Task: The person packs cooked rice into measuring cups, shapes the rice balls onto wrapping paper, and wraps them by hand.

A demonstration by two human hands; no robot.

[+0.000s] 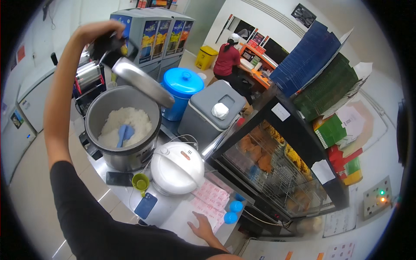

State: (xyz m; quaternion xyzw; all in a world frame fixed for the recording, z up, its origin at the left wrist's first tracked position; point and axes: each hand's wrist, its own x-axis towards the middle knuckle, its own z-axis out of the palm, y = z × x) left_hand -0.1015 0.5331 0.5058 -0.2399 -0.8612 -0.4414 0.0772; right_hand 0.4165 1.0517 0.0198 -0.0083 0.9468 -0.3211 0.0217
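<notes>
My left hand (105, 29), raised at the upper left and slightly blurred, grips the black part of the lid (143, 83) of a large rice cooker. The lid is tilted up over the rim. Inside the metal pot (94, 104) lies white cooked rice (113, 117) with a blue rice paddle (125, 133) on it. My right hand (202, 226) is low in the view with its fingers spread, at the edge of printed food wrapping paper (211, 200) on the counter. A closed white rice cooker (177, 167) stands between the large cooker and the paper.
Two phones (146, 205) (119, 178) and a green cup (140, 182) lie near the counter's edge. Behind stand a blue lidded container (183, 83) and a grey cooler box (213, 107). A glass food warmer (276, 162) is at right. A person (226, 60) sits farther back.
</notes>
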